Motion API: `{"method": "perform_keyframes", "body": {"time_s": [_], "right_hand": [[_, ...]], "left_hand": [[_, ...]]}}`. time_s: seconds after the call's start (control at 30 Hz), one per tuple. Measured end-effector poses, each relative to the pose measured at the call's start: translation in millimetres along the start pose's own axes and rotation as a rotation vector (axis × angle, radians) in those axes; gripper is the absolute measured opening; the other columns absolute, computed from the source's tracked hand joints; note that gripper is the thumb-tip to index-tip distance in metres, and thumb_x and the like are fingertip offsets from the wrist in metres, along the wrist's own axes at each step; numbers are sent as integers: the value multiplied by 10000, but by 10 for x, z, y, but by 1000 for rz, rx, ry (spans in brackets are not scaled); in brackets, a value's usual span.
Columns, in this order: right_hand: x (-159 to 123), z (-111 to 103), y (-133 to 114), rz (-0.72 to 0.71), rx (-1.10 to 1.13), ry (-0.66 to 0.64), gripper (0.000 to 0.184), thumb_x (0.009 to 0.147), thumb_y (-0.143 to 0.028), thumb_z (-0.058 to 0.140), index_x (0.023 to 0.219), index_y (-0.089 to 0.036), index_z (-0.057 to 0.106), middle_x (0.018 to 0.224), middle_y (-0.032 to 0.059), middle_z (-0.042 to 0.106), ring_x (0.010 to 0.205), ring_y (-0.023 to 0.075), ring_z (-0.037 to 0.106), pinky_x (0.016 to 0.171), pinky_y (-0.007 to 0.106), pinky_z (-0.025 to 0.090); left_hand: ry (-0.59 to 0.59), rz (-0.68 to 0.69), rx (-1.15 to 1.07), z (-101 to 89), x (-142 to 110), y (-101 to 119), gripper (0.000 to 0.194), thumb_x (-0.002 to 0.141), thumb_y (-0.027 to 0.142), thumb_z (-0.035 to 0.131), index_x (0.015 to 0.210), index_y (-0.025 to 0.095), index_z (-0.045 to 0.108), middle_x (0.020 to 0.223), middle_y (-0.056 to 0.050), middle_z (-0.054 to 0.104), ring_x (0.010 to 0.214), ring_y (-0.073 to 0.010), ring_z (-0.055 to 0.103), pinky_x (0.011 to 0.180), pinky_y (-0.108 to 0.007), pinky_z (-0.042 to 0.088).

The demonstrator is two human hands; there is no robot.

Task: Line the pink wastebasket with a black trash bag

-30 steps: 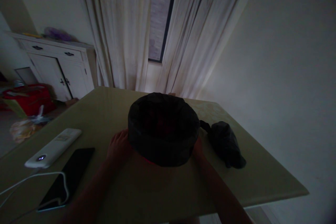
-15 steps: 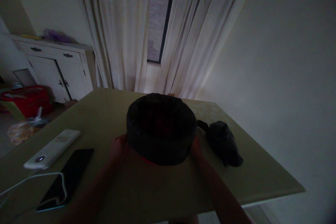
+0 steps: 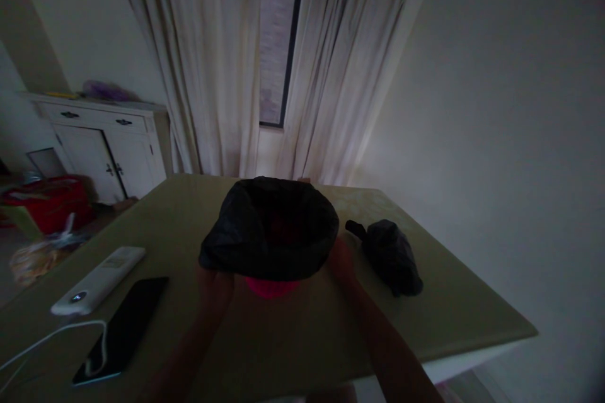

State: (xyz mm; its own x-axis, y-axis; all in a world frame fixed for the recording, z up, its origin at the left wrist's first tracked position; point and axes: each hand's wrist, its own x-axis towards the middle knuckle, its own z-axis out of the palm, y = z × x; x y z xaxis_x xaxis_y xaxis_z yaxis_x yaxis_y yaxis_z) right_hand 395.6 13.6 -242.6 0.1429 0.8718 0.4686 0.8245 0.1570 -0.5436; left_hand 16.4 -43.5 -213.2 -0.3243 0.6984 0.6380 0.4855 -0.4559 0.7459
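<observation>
A black plastic bag [image 3: 278, 258] lines a pink bin [image 3: 270, 287], its mouth wide and its edge folded over the rim. The bin stands on the table, with only a strip of its pink wall showing below the bag. My left hand [image 3: 216, 286] is closed on the bag's edge at the near left, pulling it out into a corner; the fingertips are partly hidden under the plastic. Against the right side of the bag, my right hand [image 3: 340, 258] grips its edge, its fingers mostly hidden. A bundled black bag [image 3: 392, 258] lies to the right of that hand.
On the left of the pale table [image 3: 189, 214] lie a white oblong device [image 3: 99, 280] and a black phone [image 3: 125, 327] with a white cable [image 3: 75, 325]. A white cabinet [image 3: 94, 151] and a red bag [image 3: 50, 201] stand beyond. Curtains and a wall border the table.
My left hand has drawn the bag's left edge outward and up, baring more of the pink bin. My right hand stays at the right side. The view has tilted up slightly.
</observation>
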Motion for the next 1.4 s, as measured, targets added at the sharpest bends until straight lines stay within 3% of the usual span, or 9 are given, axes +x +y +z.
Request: {"method": "perform_keyframes", "body": {"time_s": [0.07,0.2,0.33,0.5,0.67,0.8,0.97,1.13,1.4], "right_hand": [[-60,-42,-68,4,145,121,550,1031,-523,411,1324,-145,683,1257,199,744,1155,293,710,1058,486,545],[-365,-189,-399,52,306,464,554,1065,-570,436,1352,-130,612,1278,207,682,1096,281,682,1021,490,537],[-690,-425,-890,-245,292,730,479,1048,-473,567,1444,-203,554,1321,174,615,1209,306,619,1040,502,510],[-688,-769,-1414,-676,62,492,636,962,-492,741,1541,-293,569,1390,149,674,1258,331,652,1055,503,514],[-526,-914,-1640,-808,117,462,389,1032,-301,683,1421,-309,689,1221,76,799,1109,249,724,982,434,539],[-360,-1006,-1804,-623,403,511,151,1036,-246,648,1069,-248,795,954,49,802,896,209,718,835,366,554],[252,-1285,-2010,-134,547,600,337,986,-486,656,884,-181,758,800,19,686,762,172,607,782,320,524],[915,-1514,-2166,-127,741,442,401,952,-556,628,915,-167,716,749,-9,643,727,144,564,669,263,452],[1674,-1970,-2380,-226,859,670,353,993,-547,595,903,-207,635,823,-18,595,786,137,548,721,268,456]], "left_hand": [[35,0,43,5,-16,67,486,992,336,535,1433,248,716,1300,-127,800,1337,-368,693,1104,-572,602],[-110,86,161,-19,-99,115,521,912,243,535,1390,263,741,1255,-123,816,1337,-403,687,1120,-635,574],[-43,160,218,-87,-117,216,468,953,244,519,1383,219,702,1362,-162,765,1429,-424,618,1177,-664,520],[-131,386,234,-203,76,345,429,955,313,546,1357,237,673,1365,-137,757,1469,-375,591,1261,-611,451],[-343,478,405,-243,297,462,420,923,460,520,1158,229,780,1198,-177,797,1318,-417,662,1218,-642,451],[-284,582,500,-261,416,821,390,1010,407,456,791,239,731,811,-133,756,871,-329,712,870,-505,547],[-194,837,382,-357,466,1240,375,1066,263,417,750,241,618,709,-53,636,736,-236,569,751,-407,427],[-101,959,295,-420,446,1289,260,1003,185,470,764,252,547,673,-33,559,687,-230,476,683,-408,366],[-27,1012,153,-415,505,1243,259,989,116,421,786,276,424,647,1,439,609,-220,387,602,-411,284]]}}
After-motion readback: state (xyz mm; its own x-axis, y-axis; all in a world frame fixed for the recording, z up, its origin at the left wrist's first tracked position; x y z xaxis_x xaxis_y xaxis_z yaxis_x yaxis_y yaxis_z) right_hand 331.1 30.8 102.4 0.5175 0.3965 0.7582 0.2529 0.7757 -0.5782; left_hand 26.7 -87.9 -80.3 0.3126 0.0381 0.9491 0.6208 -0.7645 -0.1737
